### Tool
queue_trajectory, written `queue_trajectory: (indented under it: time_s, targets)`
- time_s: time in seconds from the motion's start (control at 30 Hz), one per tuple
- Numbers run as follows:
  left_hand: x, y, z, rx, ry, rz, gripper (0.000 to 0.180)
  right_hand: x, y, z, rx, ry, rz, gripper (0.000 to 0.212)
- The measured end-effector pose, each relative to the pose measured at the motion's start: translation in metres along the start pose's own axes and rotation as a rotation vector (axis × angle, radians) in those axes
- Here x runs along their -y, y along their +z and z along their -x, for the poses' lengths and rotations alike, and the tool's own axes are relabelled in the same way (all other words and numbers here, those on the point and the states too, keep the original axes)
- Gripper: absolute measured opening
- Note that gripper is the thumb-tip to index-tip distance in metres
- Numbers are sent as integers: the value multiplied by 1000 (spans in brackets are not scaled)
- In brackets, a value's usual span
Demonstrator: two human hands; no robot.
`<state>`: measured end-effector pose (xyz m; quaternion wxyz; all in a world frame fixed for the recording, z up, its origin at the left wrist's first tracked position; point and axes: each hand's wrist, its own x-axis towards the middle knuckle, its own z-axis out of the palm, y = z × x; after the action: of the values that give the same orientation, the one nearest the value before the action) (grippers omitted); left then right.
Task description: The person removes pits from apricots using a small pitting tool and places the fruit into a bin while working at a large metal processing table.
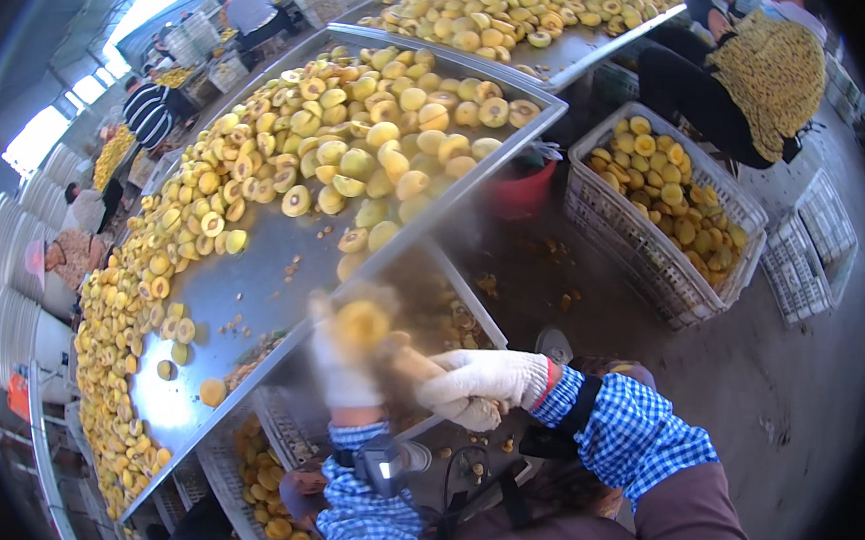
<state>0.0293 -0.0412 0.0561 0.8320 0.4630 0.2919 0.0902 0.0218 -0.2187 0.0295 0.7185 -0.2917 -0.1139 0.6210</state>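
My left hand (341, 364), in a white glove and smeared by motion, holds a yellow peach half (361, 325) just off the near edge of the metal table. Close beside it, my right hand (480, 382), also in a white glove, is closed round a tool with a tan, wood-like handle (412, 365). The handle points left toward the peach half; the tool's working end is blurred and I cannot make out its shape. Halved yellow peaches (362, 130), some with pits showing, are heaped over the metal table (262, 268) ahead of both hands.
A plastic crate of peach halves (658, 196) stands at the right, with white crates (810, 246) beyond and a red bucket (521, 189) beside it. Another crate of fruit (272, 480) sits below the table's near edge. Other people (152, 115) sit around.
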Motion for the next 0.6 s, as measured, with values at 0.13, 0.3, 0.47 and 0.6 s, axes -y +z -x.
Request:
queue_trajectory:
  time_s: [0.13, 0.3, 0.47, 0.6]
  targets:
    - [-34, -145, -14, 10, 348, 21, 50, -8, -11, -3, -224, 37, 254, 22]
    - [-97, -207, 29, -985, 835, -1578, 48, -7, 4, -3, -194, 24, 284, 22]
    - [-93, -72, -53, -130, 471, -938, 40, -3, -11, 8, -295, -60, 277, 20]
    - [-60, -7, -191, 99, 223, -840, 47, 8, -1, 19, -444, -151, 350, 18]
